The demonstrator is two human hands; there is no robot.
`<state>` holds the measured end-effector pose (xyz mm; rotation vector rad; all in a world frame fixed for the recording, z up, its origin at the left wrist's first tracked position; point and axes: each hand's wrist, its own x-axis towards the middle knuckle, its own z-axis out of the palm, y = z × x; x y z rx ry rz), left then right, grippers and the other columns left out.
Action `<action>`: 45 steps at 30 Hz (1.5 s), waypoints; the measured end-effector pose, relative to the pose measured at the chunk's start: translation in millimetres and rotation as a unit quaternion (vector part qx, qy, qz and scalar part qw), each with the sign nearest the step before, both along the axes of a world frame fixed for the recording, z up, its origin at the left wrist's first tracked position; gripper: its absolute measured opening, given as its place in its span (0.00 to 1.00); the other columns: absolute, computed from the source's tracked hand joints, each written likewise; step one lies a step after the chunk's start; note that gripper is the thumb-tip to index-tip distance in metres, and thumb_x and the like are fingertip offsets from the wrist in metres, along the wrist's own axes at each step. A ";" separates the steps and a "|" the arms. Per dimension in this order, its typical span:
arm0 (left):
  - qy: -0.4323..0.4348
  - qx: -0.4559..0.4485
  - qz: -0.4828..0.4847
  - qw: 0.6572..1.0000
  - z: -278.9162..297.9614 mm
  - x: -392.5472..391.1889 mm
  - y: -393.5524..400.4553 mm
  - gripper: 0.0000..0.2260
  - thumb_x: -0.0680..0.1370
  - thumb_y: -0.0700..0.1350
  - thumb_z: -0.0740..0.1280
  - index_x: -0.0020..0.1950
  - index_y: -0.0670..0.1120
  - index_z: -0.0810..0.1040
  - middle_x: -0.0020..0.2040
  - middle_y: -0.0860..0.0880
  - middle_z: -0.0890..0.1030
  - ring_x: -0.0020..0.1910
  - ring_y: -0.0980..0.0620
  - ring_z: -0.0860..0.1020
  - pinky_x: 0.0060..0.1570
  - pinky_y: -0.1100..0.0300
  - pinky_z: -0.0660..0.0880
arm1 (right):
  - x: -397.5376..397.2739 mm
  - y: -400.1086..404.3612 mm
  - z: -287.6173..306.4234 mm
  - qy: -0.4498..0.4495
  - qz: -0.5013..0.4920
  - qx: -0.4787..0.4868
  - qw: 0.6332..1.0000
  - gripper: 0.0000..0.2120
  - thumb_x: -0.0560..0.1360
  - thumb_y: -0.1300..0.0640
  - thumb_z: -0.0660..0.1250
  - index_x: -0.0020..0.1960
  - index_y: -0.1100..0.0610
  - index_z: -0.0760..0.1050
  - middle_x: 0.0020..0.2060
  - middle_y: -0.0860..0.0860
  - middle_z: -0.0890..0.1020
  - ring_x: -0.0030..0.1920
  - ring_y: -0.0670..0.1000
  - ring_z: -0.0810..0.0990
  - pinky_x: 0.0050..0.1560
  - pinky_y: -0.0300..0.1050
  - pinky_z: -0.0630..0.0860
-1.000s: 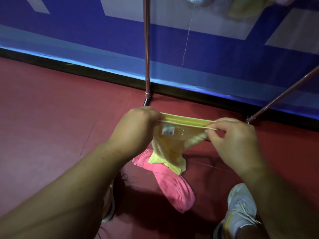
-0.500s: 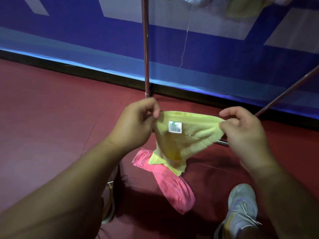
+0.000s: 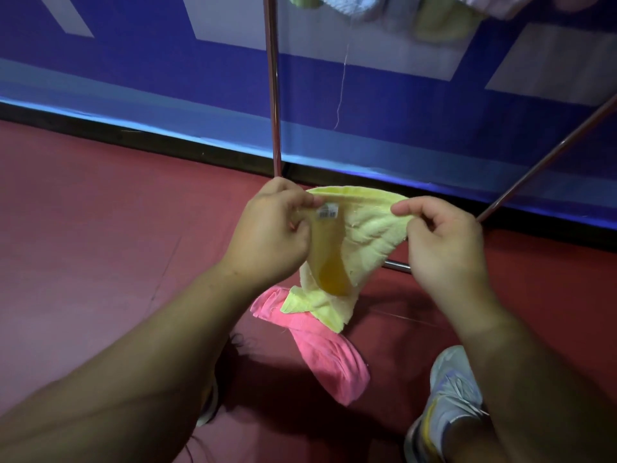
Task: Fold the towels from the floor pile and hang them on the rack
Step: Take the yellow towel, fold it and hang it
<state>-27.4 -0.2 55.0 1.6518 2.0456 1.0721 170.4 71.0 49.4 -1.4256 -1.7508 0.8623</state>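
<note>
Yellow towel: hanging in the air between both hands, above the red floor; soft terry, a small white label near its top edge, lower end drooping over a pink towel lying on the floor.
Left hand: pinching the towel's top left corner.
Right hand: pinching the top right corner.
Change: the top edge is now bowing upward, the label sitting closer to the left grip.
Rack pole: standing upright behind.

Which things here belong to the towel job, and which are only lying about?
Job: yellow towel, pinched by left hand and right hand; pink towel on floor; rack pole; hung towels.
Only there: shoe; blue wall banner.
</note>
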 end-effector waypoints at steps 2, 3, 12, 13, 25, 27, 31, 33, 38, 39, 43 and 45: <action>-0.014 0.010 0.008 1.000 5.7 6.0 -7.8 0.16 0.73 0.35 0.65 0.56 0.47 0.84 0.51 0.56 0.76 0.47 0.58 0.78 0.50 0.63 0.78 | 4.4 -8.6 7.8 -0.003 -0.005 0.000 1.000 0.22 0.69 0.71 0.59 0.47 0.47 0.82 0.31 0.43 0.80 0.24 0.43 0.71 0.29 0.31 0.64; -0.013 0.018 0.009 1.000 9.6 8.4 -11.7 0.15 0.74 0.35 0.66 0.55 0.47 0.85 0.51 0.55 0.76 0.48 0.57 0.79 0.51 0.61 0.78 | 7.0 -13.6 12.4 0.004 -0.003 -0.002 1.000 0.22 0.70 0.70 0.60 0.47 0.46 0.82 0.34 0.42 0.82 0.26 0.42 0.72 0.31 0.32 0.66; 0.012 0.118 0.004 0.993 121.0 23.5 -20.4 0.10 0.77 0.35 0.69 0.49 0.49 0.86 0.44 0.52 0.80 0.38 0.59 0.74 0.45 0.77 0.67 | 22.8 -35.1 135.3 0.026 -0.054 0.161 0.985 0.10 0.74 0.62 0.69 0.48 0.48 0.81 0.33 0.41 0.77 0.34 0.44 0.74 0.43 0.42 0.73; 0.006 0.132 0.004 0.991 139.9 25.6 -22.1 0.11 0.77 0.35 0.68 0.49 0.50 0.85 0.43 0.54 0.80 0.38 0.57 0.74 0.43 0.75 0.68 | 24.9 -38.2 154.7 0.033 -0.055 0.180 0.982 0.11 0.73 0.63 0.68 0.48 0.48 0.79 0.32 0.42 0.75 0.33 0.44 0.73 0.42 0.42 0.72; -0.040 0.196 -0.010 0.980 301.8 33.1 -59.3 0.10 0.74 0.37 0.71 0.44 0.52 0.76 0.41 0.53 0.80 0.36 0.55 0.78 0.35 0.56 0.81 | 67.1 -82.2 306.6 0.013 -0.045 0.272 0.961 0.11 0.76 0.63 0.64 0.43 0.47 0.79 0.34 0.40 0.78 0.35 0.38 0.75 0.42 0.35 0.72; -0.100 0.184 0.006 0.978 314.1 32.7 -60.6 0.08 0.73 0.35 0.71 0.45 0.48 0.77 0.42 0.49 0.80 0.36 0.52 0.79 0.37 0.49 0.83 | 66.9 -87.6 318.9 -0.013 -0.031 0.283 0.958 0.12 0.76 0.63 0.65 0.43 0.46 0.78 0.35 0.38 0.77 0.37 0.36 0.75 0.42 0.27 0.69; -0.116 0.176 0.028 0.977 332.0 32.0 -66.5 0.10 0.72 0.35 0.71 0.48 0.48 0.77 0.44 0.45 0.82 0.42 0.44 0.83 0.38 0.45 0.83 | 61.0 -95.3 334.1 -0.034 -0.029 0.295 0.955 0.11 0.76 0.64 0.65 0.46 0.50 0.81 0.37 0.42 0.78 0.36 0.37 0.75 0.38 0.22 0.65; -0.092 0.170 0.036 0.980 338.7 32.9 -70.8 0.12 0.74 0.36 0.71 0.50 0.50 0.74 0.45 0.46 0.82 0.41 0.45 0.82 0.37 0.49 0.83 | 57.6 -97.1 339.1 -0.024 -0.023 0.290 0.956 0.12 0.76 0.65 0.65 0.48 0.49 0.81 0.37 0.41 0.78 0.36 0.39 0.75 0.41 0.28 0.68; -0.144 0.090 0.040 0.985 344.2 30.7 -77.8 0.15 0.77 0.38 0.70 0.58 0.49 0.70 0.49 0.42 0.81 0.43 0.45 0.83 0.43 0.45 0.83 | 53.1 -98.5 344.8 0.064 -0.006 0.224 0.972 0.14 0.74 0.68 0.63 0.47 0.50 0.78 0.32 0.42 0.72 0.27 0.38 0.70 0.30 0.31 0.67; -0.144 0.089 0.038 0.985 344.6 29.6 -79.2 0.14 0.77 0.37 0.70 0.58 0.48 0.70 0.49 0.42 0.81 0.41 0.45 0.82 0.42 0.44 0.83 | 51.4 -98.6 344.3 0.085 -0.001 0.202 0.976 0.15 0.73 0.70 0.62 0.45 0.50 0.78 0.31 0.44 0.71 0.27 0.39 0.67 0.28 0.33 0.67; -0.088 0.085 0.046 0.991 345.0 27.7 -81.7 0.09 0.76 0.35 0.67 0.50 0.48 0.74 0.42 0.44 0.81 0.33 0.48 0.77 0.32 0.53 0.80 | 40.2 -99.9 345.8 0.181 -0.001 0.081 0.980 0.17 0.67 0.72 0.59 0.34 0.54 0.80 0.30 0.49 0.77 0.36 0.51 0.73 0.38 0.45 0.70; -0.055 0.068 0.041 0.995 345.2 29.6 -81.1 0.12 0.76 0.32 0.63 0.40 0.48 0.78 0.35 0.47 0.78 0.28 0.49 0.73 0.25 0.61 0.72 | 35.5 -99.9 347.8 0.184 -0.001 0.040 0.982 0.17 0.66 0.70 0.58 0.33 0.55 0.83 0.32 0.51 0.82 0.40 0.54 0.77 0.42 0.48 0.75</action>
